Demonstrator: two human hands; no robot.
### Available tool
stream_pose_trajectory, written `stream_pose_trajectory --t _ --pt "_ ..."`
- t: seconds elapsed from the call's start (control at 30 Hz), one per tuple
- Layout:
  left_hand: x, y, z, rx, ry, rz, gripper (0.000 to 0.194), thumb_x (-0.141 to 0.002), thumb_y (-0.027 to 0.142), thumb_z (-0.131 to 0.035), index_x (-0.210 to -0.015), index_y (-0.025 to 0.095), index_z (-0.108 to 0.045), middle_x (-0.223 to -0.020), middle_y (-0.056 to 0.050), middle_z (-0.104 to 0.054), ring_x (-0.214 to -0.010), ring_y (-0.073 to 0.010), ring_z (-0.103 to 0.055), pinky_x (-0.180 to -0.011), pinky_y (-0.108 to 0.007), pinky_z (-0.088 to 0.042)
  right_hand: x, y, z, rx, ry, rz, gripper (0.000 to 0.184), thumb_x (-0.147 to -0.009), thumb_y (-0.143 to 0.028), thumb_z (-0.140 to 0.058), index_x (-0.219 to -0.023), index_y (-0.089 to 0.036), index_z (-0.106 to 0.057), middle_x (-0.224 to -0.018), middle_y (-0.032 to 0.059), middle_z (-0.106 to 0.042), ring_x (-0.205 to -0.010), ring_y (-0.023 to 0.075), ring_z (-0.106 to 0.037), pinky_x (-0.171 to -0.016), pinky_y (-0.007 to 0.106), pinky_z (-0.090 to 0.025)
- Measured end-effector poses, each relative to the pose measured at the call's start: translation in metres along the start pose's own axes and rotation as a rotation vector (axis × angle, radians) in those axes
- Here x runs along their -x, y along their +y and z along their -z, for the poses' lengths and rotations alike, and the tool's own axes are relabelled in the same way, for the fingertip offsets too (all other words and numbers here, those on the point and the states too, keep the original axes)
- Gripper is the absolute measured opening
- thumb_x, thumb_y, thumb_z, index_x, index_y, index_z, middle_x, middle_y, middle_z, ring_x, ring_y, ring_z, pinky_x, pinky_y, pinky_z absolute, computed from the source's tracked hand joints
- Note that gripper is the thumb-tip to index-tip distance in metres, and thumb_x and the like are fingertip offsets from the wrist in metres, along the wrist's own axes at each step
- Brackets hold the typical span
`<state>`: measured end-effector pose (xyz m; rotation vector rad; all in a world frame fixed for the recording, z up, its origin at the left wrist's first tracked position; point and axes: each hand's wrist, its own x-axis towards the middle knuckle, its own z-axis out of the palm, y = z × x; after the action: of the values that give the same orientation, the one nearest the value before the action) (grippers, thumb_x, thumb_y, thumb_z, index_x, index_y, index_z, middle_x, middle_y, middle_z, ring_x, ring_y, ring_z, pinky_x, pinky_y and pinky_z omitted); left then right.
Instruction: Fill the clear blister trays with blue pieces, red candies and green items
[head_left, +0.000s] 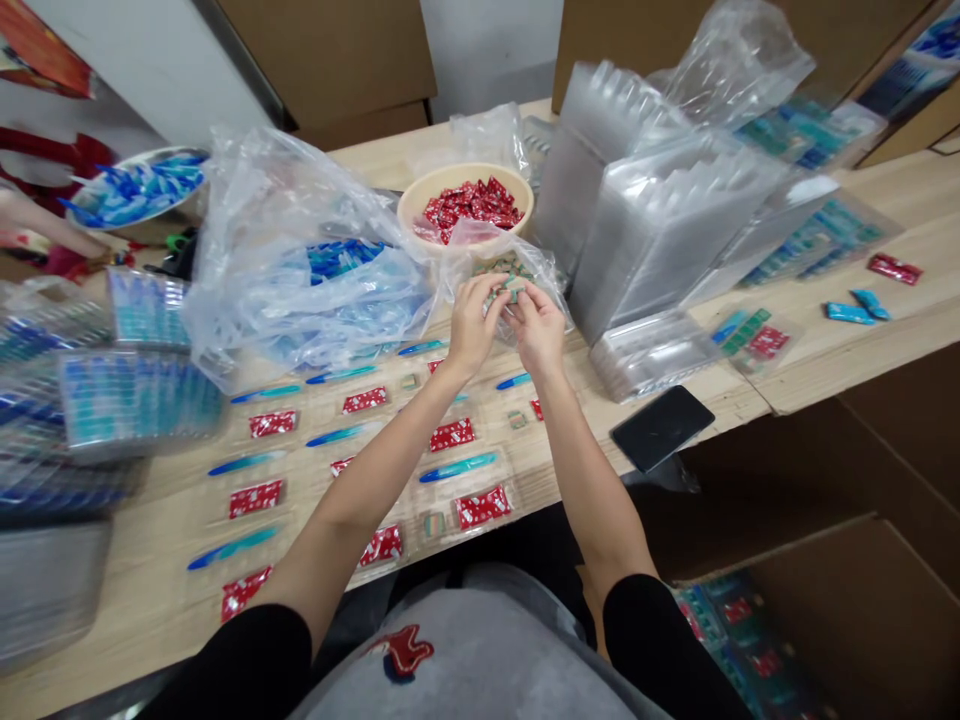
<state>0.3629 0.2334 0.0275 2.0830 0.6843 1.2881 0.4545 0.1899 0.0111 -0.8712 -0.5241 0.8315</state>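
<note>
Inspecting the work area: the left hand (472, 325) and right hand (536, 330) are raised above the pale wooden counter (150, 590), fingertips drawn together, pinching what appears to be a small green-and-tan packet (512, 291) at the mouth of a clear plastic bag (544, 265) holding more of the same. Directly behind the bag sits a round tan bowl (427, 200) heaped with red foil packets (469, 208). Below the wrists, slim blue sachets (457, 467) and flat red packets (480, 507) lie in loose rows on the counter. Stacked clear plastic trays (660, 230) stand to the right, and a black smartphone (662, 428) lies near the counter's edge
</note>
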Motion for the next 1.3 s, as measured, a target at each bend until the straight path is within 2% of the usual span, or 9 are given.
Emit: stream_pose_trajectory --t 0.13,0.37,0.53,0.77,0.9,1.03,1.13,1.3 --pt "-0.001 -0.002 0.0 0.032 -0.014 0.011 0.019 -0.093 0.035 -0.052 -0.104 0.023 -0.061 -0.101 -0.006 -0.063 -0.093 -0.0181 -0.06 -0.088 -0.034 -0.049 0.0 -0.007 0.002 0.037 -0.115 -0.023 0.033 -0.074 -0.045 -0.073 -0.095 -0.02 -0.067 -0.099 0.0027 -0.072 -0.097 0.0186 -0.068 -0.088 0.037 -0.057" --pt "0.0 -0.003 0.001 0.02 -0.006 -0.034 0.021 -0.092 0.031 -0.054 -0.112 0.025 -0.06 -0.107 -0.006 -0.064 -0.092 -0.0166 -0.061 -0.085 -0.03 -0.049 -0.007 -0.006 0.005 0.063 -0.063 -0.014 0.035 -0.071 -0.049 -0.073 -0.09 -0.021 -0.062 -0.087 0.0011 -0.071 -0.09 0.018 -0.07 -0.085 0.036 -0.058" --pt "0.0 -0.007 -0.002 0.115 -0.006 0.052 0.018 -0.091 0.033 -0.054 -0.106 0.024 -0.057 -0.103 -0.005 -0.065 -0.093 -0.0156 -0.062 -0.086 -0.03 -0.05 -0.007 0.001 0.005 0.055 0.021 0.019 0.035 -0.076 -0.053 -0.068 -0.089 -0.021 -0.057 -0.089 0.0018 -0.069 -0.092 0.0183 -0.069 -0.085 0.037 -0.058" --pt "-0.004 -0.014 -0.004 0.334 -0.026 0.195 0.019 -0.087 0.027 -0.061 -0.104 0.023 -0.055 -0.102 -0.005 -0.066 -0.089 -0.0136 -0.065 -0.083 -0.028 -0.052 -0.01 -0.007 0.001 0.105 -0.009 0.102 0.043 -0.063 -0.053 -0.077 -0.088 -0.021 -0.066 -0.087 -0.0004 -0.071 -0.072 0.0134 -0.067 -0.074 0.032 -0.061" --pt "-0.004 -0.016 -0.004 0.293 -0.01 0.236 0.023 -0.087 0.032 -0.062 -0.108 0.023 -0.057 -0.107 -0.005 -0.066 -0.088 -0.014 -0.067 -0.082 -0.028 -0.053 -0.01 -0.008 0.001 0.14 -0.055 0.077 0.033 -0.067 -0.047 -0.076 -0.085 -0.02 -0.07 -0.088 0.0002 -0.072 -0.078 0.0147 -0.068 -0.079 0.034 -0.061" --pt "-0.005 -0.02 -0.007 0.233 0.003 0.213 0.034 -0.09 0.039 -0.059 -0.122 0.027 -0.057 -0.114 -0.005 -0.064 -0.091 -0.0148 -0.066 -0.083 -0.029 -0.053 -0.009 -0.008 0.004 0.155 -0.106 0.054 0.024 -0.075 -0.038 -0.072 -0.092 -0.021 -0.072 -0.096 0.0018 -0.072 -0.092 0.0175 -0.067 -0.089 0.04 -0.057" --pt "-0.006 -0.02 -0.01 0.198 0.033 0.21 0.032 -0.091 0.04 -0.056 -0.119 0.025 -0.062 -0.11 -0.006 -0.065 -0.096 -0.0173 -0.065 -0.088 -0.032 -0.052 -0.008 -0.007 0.005 0.165 -0.137 0.059 0.024 -0.076 -0.031 -0.072 -0.098 -0.023 -0.072 -0.106 0.0011 -0.071 -0.1 0.0172 -0.066 -0.095 0.04 -0.054" --pt "-0.002 -0.013 -0.013 0.146 0.037 0.129 0.03 -0.091 0.041 -0.056 -0.112 0.023 -0.067 -0.114 -0.009 -0.062 -0.112 -0.0204 -0.057 -0.104 -0.037 -0.044 -0.012 0.0 0.004 0.114 -0.054 -0.013 0.018 -0.078 -0.021 -0.067 -0.096 -0.02 -0.07 -0.101 0.0012 -0.071 -0.089 0.016 -0.068 -0.09 0.038 -0.057"
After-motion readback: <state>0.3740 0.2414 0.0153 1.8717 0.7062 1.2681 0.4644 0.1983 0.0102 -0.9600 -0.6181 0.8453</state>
